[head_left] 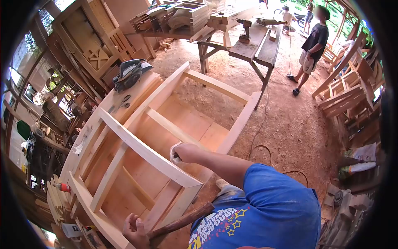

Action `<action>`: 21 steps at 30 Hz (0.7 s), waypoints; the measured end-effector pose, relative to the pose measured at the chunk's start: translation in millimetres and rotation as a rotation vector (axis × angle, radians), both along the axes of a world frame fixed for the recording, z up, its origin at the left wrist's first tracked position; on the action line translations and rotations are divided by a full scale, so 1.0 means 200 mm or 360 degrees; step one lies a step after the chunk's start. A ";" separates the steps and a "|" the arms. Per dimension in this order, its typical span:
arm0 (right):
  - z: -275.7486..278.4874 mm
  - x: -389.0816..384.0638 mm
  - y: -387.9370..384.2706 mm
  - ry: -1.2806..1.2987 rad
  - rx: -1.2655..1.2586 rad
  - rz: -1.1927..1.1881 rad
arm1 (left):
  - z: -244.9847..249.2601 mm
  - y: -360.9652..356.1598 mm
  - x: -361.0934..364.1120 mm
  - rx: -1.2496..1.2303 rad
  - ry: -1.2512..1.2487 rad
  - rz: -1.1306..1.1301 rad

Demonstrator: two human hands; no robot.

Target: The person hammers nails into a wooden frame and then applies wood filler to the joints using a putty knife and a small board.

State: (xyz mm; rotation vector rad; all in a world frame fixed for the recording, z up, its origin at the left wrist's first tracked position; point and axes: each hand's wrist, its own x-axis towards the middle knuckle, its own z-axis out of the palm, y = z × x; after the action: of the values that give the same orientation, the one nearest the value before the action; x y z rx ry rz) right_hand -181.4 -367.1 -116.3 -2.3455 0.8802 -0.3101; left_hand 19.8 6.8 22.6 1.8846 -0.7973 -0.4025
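Right hand is closed on a white pad, pressing it flat on the cabinet frame lying on its back; left hand is clamped round a wooden handle at the near corner, probably kept ready

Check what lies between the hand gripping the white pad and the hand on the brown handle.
Head view: the pale wooden furniture frame's top rail crosses between the right hand and left hand.
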 end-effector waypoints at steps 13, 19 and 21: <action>0.90 -0.16 0.55 -0.0721 0.0480 0.0018 | 0.25 -0.17 -0.31 -0.0106 0.0244 -0.0413; 0.95 -0.24 0.83 -0.1025 0.0612 0.0290 | 0.26 -0.29 -0.47 0.0098 -0.0125 -0.0795; 0.94 -0.27 0.85 -0.1032 0.0730 0.0247 | 0.25 -0.32 -0.50 -0.0114 -0.0189 -0.0916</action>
State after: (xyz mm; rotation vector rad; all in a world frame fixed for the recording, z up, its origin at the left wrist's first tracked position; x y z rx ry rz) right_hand -236.4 -196.5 72.1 -1.7089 0.3934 -0.6744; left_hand -80.8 -57.0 73.4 1.5999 -1.4200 -0.6077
